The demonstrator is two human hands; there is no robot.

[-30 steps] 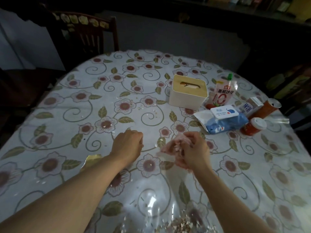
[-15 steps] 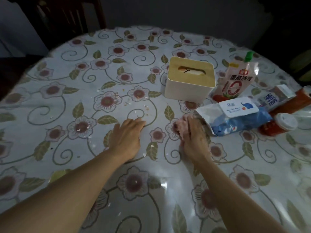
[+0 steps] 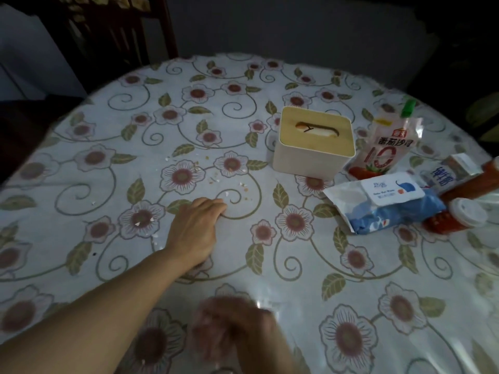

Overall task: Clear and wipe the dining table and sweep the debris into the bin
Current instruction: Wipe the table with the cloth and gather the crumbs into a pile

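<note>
The dining table (image 3: 81,168) has a flowered cloth under clear plastic. Small pale crumbs (image 3: 216,180) lie scattered just beyond my left hand (image 3: 195,228), which rests flat on the cloth with fingers straight and together. More specks (image 3: 140,222) lie to its left. My right hand (image 3: 237,336) is near the bottom edge, blurred by motion, and grips a crumpled pinkish wipe (image 3: 213,319) against the table.
A cream tissue box (image 3: 313,141) stands at centre right. Beside it are a ketchup pouch (image 3: 383,149), a blue wet-wipe pack (image 3: 386,206), a small carton (image 3: 442,174) and two red bottles (image 3: 456,220). A dark wooden chair (image 3: 116,31) stands at the far left.
My right hand has dragged the wipe from beside the wet-wipe pack back toward me, to the near edge. My left hand stays flat on the cloth.
</note>
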